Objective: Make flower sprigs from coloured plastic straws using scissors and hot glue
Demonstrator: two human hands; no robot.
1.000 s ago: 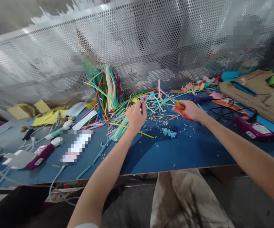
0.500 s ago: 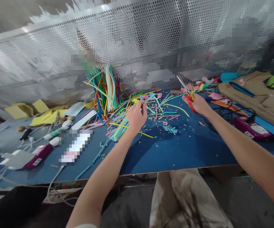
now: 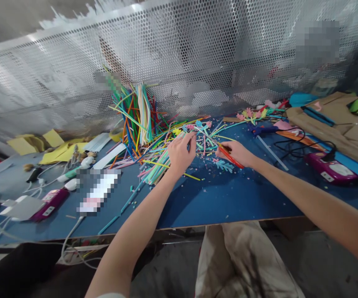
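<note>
My right hand (image 3: 235,154) grips red-handled scissors (image 3: 231,156), their blades pointing left toward my other hand. My left hand (image 3: 182,152) is closed in a pinch at the blade tips; whatever lies between its fingers is too small to make out. Under and beside that hand is a loose bundle of pastel pipe cleaners (image 3: 156,171). A light blue leafy piece (image 3: 224,165) made of short strands lies just below the scissors. Small cut scraps are scattered around both hands.
Behind stands a bunch of coloured pipe cleaners (image 3: 141,116) against a perforated metal screen (image 3: 204,54). Pink and yellow leafy pieces (image 3: 250,115), a glue gun (image 3: 262,130) and a purple power strip (image 3: 331,167) are at right. A phone (image 3: 101,192) and cables lie left.
My right hand has brought the scissors left and down, so the blades now reach my left fingertips. The glue gun has come into sight. My left hand has barely moved.
</note>
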